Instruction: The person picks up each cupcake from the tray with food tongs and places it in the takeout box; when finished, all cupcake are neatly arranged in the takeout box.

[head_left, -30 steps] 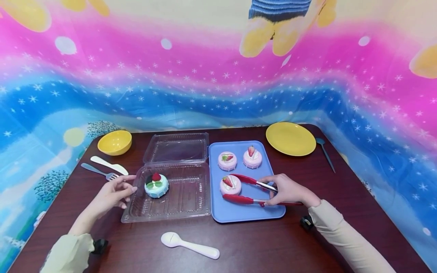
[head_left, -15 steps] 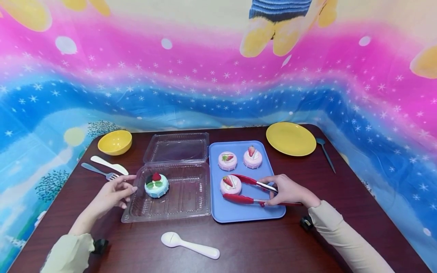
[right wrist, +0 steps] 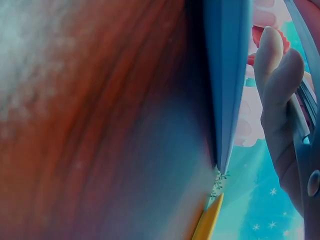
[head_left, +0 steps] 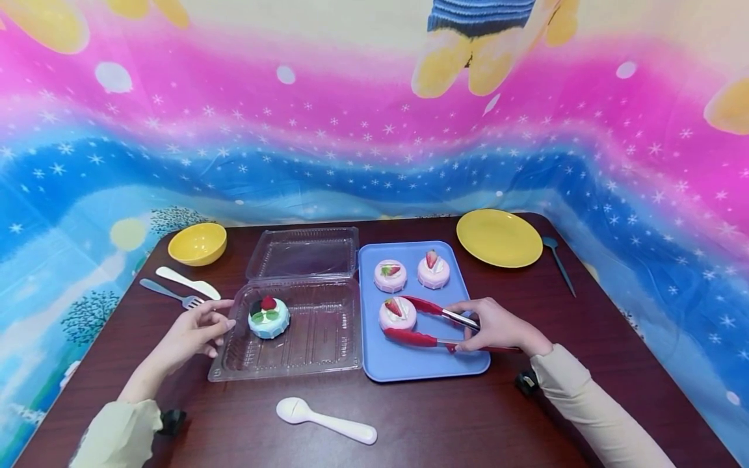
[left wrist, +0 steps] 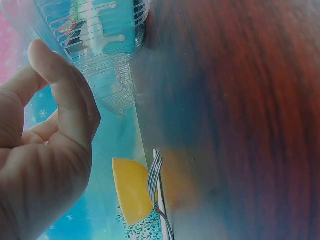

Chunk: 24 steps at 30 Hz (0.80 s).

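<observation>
My right hand (head_left: 497,325) holds a pair of red-tipped metal tongs (head_left: 450,317). Between the tong tips is a pink toy cake (head_left: 398,316) with a strawberry slice, close over the blue tray (head_left: 421,367). Two more pink cakes, one at the back left (head_left: 389,275) and one at the back right (head_left: 433,272), stand on that tray. At the left rim of an opened clear plastic box (head_left: 316,364), my left hand (head_left: 190,335) pinches the edge between thumb and fingers. Inside the box sits a light-blue cake (head_left: 268,320) with a raspberry on top.
A yellow bowl (head_left: 197,245), a white knife (head_left: 187,282) and a fork (head_left: 170,292) lie at the left. The box lid (head_left: 304,253) is folded back. In front rests a white spoon (head_left: 328,421); a yellow plate (head_left: 499,238) and a dark slim utensil (head_left: 560,266) are back right.
The tongs and the pink cake between them have shifted slightly up and to the right in the head view, with my right hand. My left hand stays put at the box rim.
</observation>
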Each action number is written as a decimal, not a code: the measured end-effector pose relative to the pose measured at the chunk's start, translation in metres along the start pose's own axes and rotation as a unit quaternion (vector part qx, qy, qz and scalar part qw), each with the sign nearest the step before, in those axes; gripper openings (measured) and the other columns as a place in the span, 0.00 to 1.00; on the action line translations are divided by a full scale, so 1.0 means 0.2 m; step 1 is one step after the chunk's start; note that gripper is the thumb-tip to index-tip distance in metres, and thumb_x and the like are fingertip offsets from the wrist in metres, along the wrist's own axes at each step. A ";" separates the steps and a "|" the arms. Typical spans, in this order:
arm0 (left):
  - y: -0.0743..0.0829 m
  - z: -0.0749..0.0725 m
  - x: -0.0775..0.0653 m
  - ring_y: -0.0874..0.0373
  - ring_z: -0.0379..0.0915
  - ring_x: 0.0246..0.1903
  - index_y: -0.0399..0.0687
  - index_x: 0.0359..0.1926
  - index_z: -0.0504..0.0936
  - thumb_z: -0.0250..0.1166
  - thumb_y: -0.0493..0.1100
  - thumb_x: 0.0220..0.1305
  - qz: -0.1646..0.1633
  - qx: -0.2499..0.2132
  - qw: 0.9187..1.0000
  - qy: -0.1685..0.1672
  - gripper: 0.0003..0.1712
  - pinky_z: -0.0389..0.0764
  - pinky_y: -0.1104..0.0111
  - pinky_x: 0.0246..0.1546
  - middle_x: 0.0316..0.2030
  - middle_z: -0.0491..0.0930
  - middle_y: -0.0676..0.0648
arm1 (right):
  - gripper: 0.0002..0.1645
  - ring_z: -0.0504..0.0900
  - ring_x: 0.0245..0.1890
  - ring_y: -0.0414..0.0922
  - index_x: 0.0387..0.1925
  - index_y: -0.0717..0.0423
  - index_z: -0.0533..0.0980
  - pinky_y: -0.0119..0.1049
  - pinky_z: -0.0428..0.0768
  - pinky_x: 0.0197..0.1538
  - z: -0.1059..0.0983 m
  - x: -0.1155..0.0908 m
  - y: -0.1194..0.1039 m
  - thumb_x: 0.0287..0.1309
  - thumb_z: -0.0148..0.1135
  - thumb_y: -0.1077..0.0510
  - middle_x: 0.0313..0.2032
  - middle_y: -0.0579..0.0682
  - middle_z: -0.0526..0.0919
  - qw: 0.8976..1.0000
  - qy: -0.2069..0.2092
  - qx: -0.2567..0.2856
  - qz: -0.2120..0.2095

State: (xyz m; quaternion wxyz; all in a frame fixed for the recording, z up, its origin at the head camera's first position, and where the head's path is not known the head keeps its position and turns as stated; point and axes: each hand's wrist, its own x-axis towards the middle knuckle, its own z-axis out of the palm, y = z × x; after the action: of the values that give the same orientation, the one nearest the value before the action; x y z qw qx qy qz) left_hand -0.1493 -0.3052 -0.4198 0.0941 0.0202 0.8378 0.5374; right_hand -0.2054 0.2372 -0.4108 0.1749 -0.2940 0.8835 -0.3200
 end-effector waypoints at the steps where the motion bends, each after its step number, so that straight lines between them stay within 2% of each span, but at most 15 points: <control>1: 0.00 0.00 0.00 0.59 0.70 0.23 0.36 0.62 0.59 0.61 0.45 0.60 0.001 0.001 1.000 0.000 0.34 0.79 0.64 0.20 0.30 0.73 0.46 | 0.41 0.75 0.17 0.41 0.57 0.48 0.70 0.34 0.78 0.24 0.00 0.00 0.00 0.37 0.73 0.45 0.19 0.44 0.78 1.000 0.002 0.000 0.001; 16: 0.01 0.00 0.00 0.59 0.69 0.23 0.36 0.62 0.59 0.61 0.45 0.60 0.000 -0.001 1.000 0.001 0.34 0.79 0.64 0.20 0.30 0.73 0.46 | 0.42 0.76 0.20 0.41 0.57 0.50 0.70 0.34 0.78 0.26 -0.08 0.02 -0.05 0.36 0.74 0.47 0.22 0.45 0.79 0.999 0.023 0.009 -0.023; 24: 0.01 0.00 0.00 0.59 0.69 0.23 0.36 0.62 0.59 0.61 0.46 0.60 -0.004 -0.005 1.000 0.001 0.34 0.79 0.65 0.20 0.29 0.73 0.47 | 0.44 0.77 0.21 0.41 0.58 0.49 0.68 0.35 0.79 0.27 -0.08 0.02 -0.07 0.35 0.75 0.47 0.25 0.46 0.80 0.999 0.022 0.017 -0.017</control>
State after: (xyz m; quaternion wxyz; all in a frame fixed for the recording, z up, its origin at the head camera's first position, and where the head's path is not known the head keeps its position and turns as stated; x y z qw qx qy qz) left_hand -0.1488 -0.3041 -0.4183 0.0959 0.0156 0.8352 0.5413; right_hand -0.2107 0.2340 -0.3907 0.1550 -0.2986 0.8766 -0.3440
